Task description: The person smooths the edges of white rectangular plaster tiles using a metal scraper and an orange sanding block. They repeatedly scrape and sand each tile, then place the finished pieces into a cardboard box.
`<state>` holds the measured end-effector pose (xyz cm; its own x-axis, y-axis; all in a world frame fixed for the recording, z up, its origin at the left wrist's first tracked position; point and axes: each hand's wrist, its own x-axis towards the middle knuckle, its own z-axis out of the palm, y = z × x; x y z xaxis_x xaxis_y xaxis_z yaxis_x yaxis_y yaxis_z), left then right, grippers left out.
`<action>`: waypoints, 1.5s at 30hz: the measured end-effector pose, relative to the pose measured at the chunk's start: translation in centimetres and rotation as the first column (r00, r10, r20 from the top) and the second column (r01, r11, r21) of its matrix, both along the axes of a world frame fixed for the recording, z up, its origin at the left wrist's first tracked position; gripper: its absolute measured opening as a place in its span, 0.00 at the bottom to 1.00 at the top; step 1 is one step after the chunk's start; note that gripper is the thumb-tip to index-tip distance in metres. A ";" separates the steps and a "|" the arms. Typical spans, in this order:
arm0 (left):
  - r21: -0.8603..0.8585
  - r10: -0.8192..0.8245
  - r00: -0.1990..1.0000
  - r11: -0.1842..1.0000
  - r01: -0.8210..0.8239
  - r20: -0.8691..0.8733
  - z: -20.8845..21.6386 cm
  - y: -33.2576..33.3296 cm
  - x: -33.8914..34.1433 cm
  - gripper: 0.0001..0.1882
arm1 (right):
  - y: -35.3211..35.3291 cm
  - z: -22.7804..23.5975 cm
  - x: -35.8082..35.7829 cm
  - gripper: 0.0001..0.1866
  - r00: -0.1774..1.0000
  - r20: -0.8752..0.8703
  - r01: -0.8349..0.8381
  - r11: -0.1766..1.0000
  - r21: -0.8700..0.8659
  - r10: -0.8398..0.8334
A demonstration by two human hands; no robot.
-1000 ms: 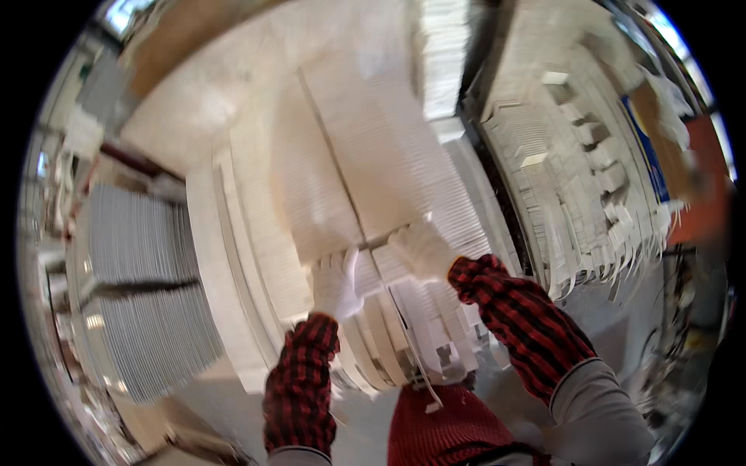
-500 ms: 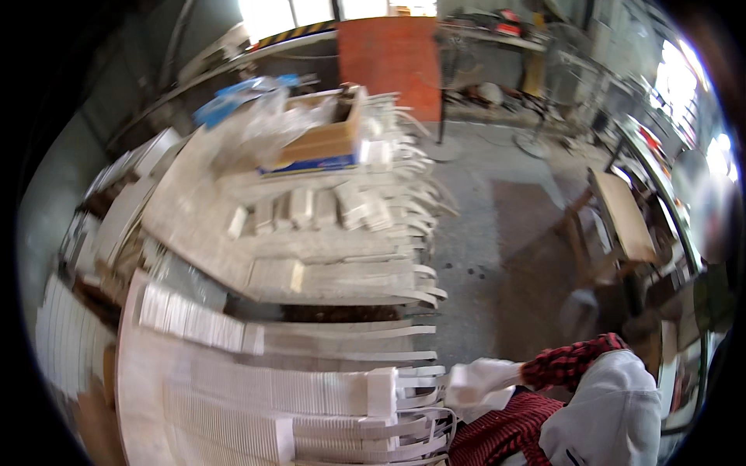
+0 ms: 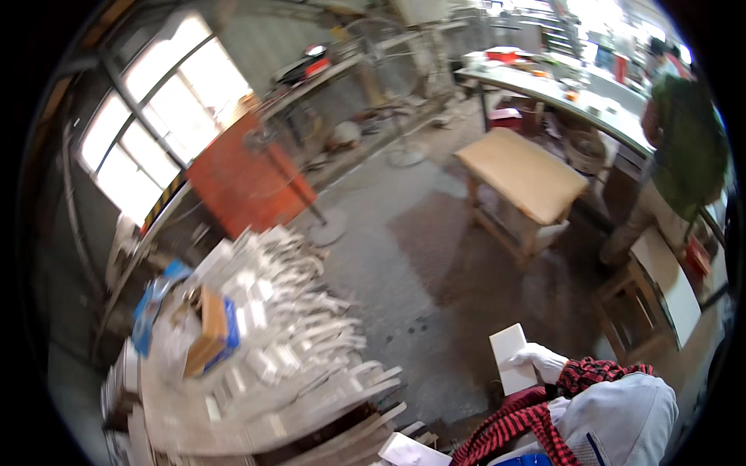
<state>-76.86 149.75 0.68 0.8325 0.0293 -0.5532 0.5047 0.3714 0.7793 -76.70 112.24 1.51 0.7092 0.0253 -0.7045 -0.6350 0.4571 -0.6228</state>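
My right hand (image 3: 536,359), in a white glove, is closed on the edge of a flat white rectangular tile (image 3: 510,347). The tile is held tilted above the floor, away from the table. Its sleeve (image 3: 594,374) is red and black check. A second checked sleeve (image 3: 497,431) runs toward the lower edge, and my left hand does not show. By that sleeve, another white flat piece (image 3: 412,450) is cut off by the lower edge; what bears it is hidden.
At left, a table (image 3: 175,423) carries pale strips, white blocks and a cardboard box (image 3: 206,334). A wooden stand (image 3: 521,171) is ahead, and another (image 3: 668,287) holds a white panel. A person in a green vest (image 3: 688,144) stands by a long bench (image 3: 567,101).
My view has swung to the right, so the stacked white strips have mostly left it. The white tile now shows plainly in my right hand; earlier that hand was blurred beside the strips.
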 end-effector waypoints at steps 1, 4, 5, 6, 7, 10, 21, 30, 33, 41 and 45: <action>-0.009 -0.033 0.999 0.999 0.033 0.001 0.3 -1.4 1.6 0.55 | -2.0 0.5 0.5 0.24 0.999 0.040 -0.017 0.999 -0.038 0.019; -0.043 -0.152 0.988 0.987 0.152 0.006 1.3 -7.4 8.0 0.54 | -7.9 1.0 0.9 0.25 0.989 0.137 0.088 0.977 -0.193 -0.062; -0.028 -0.164 0.986 0.986 0.164 0.005 1.7 -8.6 9.5 0.54 | -8.9 1.5 1.4 0.26 0.980 0.183 0.117 0.977 -0.178 -0.084; -0.013 -0.173 0.985 0.985 0.174 0.008 1.8 -9.7 10.8 0.53 | -10.0 2.1 2.3 0.27 0.982 0.160 0.130 0.970 -0.205 -0.098; -0.001 -0.191 0.981 0.981 0.192 0.008 1.9 -11.0 12.2 0.53 | -11.3 1.8 3.2 0.27 0.981 0.131 0.166 0.966 -0.199 -0.142; -0.368 -0.205 0.977 0.914 0.171 -0.057 -7.9 -6.6 17.1 0.56 | -13.6 1.4 7.3 0.26 0.973 0.106 0.221 0.957 -0.186 -0.204; -0.138 -0.459 0.889 0.880 0.455 0.005 -0.3 -26.5 50.9 0.52 | -21.7 -0.2 29.1 0.21 0.909 0.265 0.412 0.778 -0.473 -0.321; -0.125 -0.643 0.766 0.759 0.639 0.008 -0.2 -38.6 74.7 0.49 | -28.4 -1.9 48.1 0.18 0.698 0.234 0.708 0.601 -0.371 -0.677; -0.125 -0.655 0.756 0.749 0.651 0.011 -0.5 -43.9 81.8 0.48 | -33.9 -5.0 55.1 0.20 0.679 0.299 0.734 0.621 -0.275 -0.670; -0.039 -0.543 0.840 0.840 0.542 -0.024 1.4 -51.5 99.0 0.46 | -47.7 -3.3 76.6 0.27 0.911 0.242 0.412 0.785 -0.462 -0.335; -0.011 -0.524 0.851 0.852 0.524 -0.049 0.5 -55.9 106.4 0.45 | -52.2 -1.2 83.7 0.24 0.947 0.220 0.321 0.692 -0.647 -0.234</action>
<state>29.52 93.88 1.18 0.6975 -0.4019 -0.5933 0.6605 0.0393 0.7498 7.03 60.05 0.30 0.6802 -0.6298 -0.3750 -0.4544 0.0391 -0.8899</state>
